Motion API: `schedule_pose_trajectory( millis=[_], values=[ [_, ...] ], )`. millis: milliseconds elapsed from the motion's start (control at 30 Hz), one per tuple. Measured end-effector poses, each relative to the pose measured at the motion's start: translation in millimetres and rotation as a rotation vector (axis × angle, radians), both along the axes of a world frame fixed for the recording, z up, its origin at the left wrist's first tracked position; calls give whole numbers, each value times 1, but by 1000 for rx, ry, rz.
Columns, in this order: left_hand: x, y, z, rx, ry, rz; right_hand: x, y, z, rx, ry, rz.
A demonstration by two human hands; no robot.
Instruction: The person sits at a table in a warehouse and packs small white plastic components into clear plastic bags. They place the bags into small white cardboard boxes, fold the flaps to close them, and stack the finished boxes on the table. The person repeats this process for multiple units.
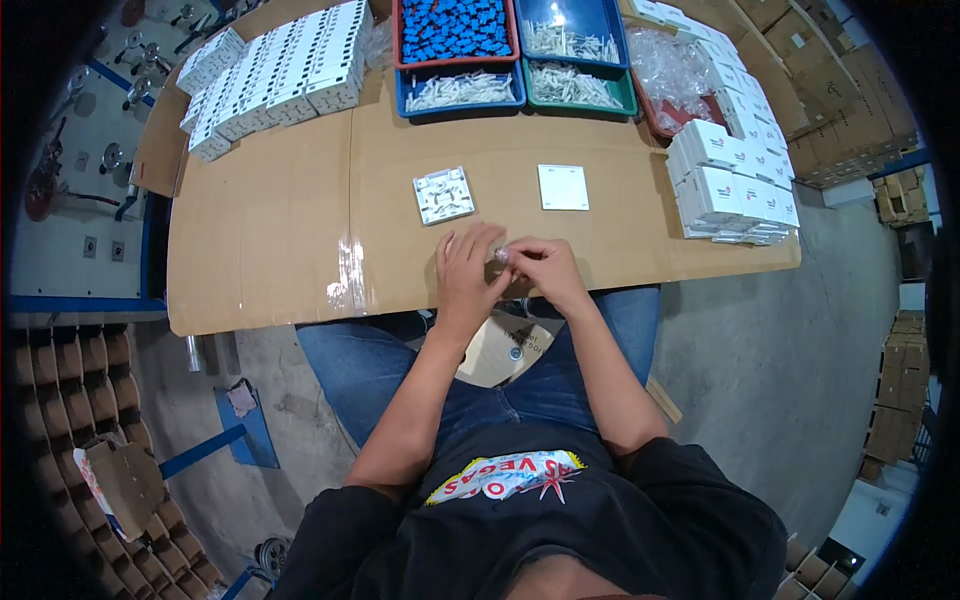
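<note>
My right hand [547,270] is closed in a pinch at the table's near edge, on a small shiny, clear-looking piece [502,256] too small to name. Beside it, my left hand [466,277] is open, palm down, its thumb and fingers apart near that piece. Just beyond my left hand lies a square white frame [443,195] with several small white parts inside. A flat, square white plate [564,187] rests to its right, touched by neither hand.
Cardboard covers the table [260,230]. White boxes [290,75] stand in rows at the far left, with more stacked boxes [730,185] at right. At the back are a red bin of blue pieces [455,28], bins of white pieces [460,90] and clear plastic bags [672,70].
</note>
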State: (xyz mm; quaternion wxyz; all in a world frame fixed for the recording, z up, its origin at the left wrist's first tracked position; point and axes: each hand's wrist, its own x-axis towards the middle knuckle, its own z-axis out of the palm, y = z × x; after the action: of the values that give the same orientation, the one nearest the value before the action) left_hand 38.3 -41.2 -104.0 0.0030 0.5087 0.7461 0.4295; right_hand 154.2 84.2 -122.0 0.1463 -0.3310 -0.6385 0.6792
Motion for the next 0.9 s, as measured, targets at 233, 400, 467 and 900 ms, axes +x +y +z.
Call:
schedule_pose_trajectory(
  millis=[233, 400, 467, 900],
  values=[
    [-4, 2, -13, -27, -36, -54, 5, 7, 7, 50, -33, 42],
    [-5, 4, -23, -36, -42, -65, 6, 12, -7, 77, -43, 53],
    [-6, 4, -26, -38, -127, -41, 5, 12, -1, 41, -63, 63],
    [3, 42, -29, -51, -300, 78, -38, 136, 3, 654, 90, -259]
  ],
)
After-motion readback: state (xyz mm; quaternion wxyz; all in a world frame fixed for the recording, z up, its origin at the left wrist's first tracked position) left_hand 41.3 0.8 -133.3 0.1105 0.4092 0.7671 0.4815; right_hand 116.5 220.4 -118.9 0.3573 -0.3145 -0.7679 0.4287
